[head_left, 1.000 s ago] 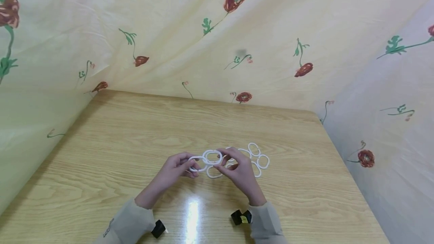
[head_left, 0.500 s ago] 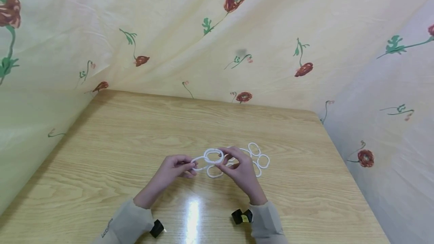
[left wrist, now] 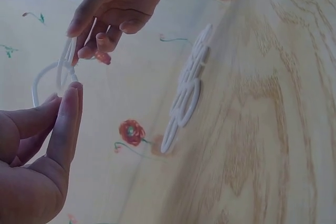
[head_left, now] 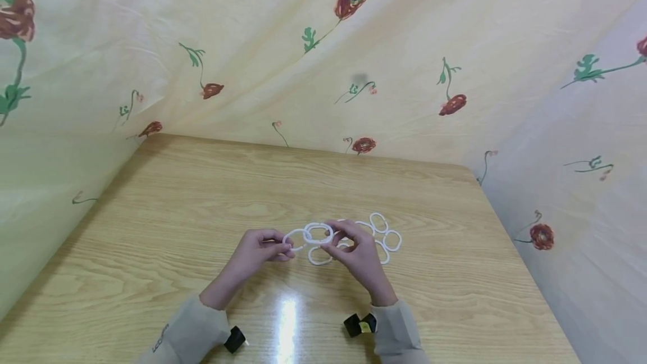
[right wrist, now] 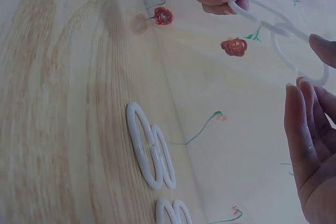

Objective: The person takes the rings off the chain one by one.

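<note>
With thumb and fingers, my left hand (head_left: 260,246) pinches a white ring (head_left: 295,232) whose outline has a gap at its lower right in the head view. My right hand (head_left: 360,249) pinches a pair of white rings (head_left: 319,223) that lie nearly one over the other. In the right wrist view the left ring (right wrist: 247,15) crosses the right-hand rings (right wrist: 277,51) and appears linked with them. Both hands hold them above the table. From the left wrist, fingertips cover part of the left ring (left wrist: 37,85).
Several loose white rings (head_left: 385,242) lie on the wooden table (head_left: 242,184) behind and right of the right hand, which partly hides them. Flower-printed cloth (head_left: 253,72) hangs behind and at both sides of the table. Black devices (head_left: 235,340) sit at both wrists.
My left hand has turned its ring slightly, so the gap now shows at the lower right beside the other rings. The right hand has stayed nearly still.
</note>
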Demonstrator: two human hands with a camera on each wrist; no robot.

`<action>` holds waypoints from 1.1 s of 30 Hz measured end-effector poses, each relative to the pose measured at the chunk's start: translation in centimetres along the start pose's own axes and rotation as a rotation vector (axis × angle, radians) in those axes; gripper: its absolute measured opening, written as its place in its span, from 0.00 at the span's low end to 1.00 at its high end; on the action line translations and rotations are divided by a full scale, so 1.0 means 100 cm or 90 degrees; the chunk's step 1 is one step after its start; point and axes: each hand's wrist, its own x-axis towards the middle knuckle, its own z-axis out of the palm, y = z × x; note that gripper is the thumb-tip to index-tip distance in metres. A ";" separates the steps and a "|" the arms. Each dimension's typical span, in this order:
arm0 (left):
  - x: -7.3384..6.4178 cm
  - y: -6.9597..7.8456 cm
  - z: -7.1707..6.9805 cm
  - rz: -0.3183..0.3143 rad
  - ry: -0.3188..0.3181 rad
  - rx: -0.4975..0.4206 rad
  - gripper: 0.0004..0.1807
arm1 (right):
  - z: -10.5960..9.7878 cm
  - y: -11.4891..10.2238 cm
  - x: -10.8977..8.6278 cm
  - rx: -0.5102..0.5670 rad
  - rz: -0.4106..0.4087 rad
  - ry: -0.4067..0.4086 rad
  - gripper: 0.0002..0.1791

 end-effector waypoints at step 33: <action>0.006 0.007 0.005 -0.020 0.033 -0.081 0.14 | 0.014 0.001 -0.004 0.215 0.053 -0.080 0.26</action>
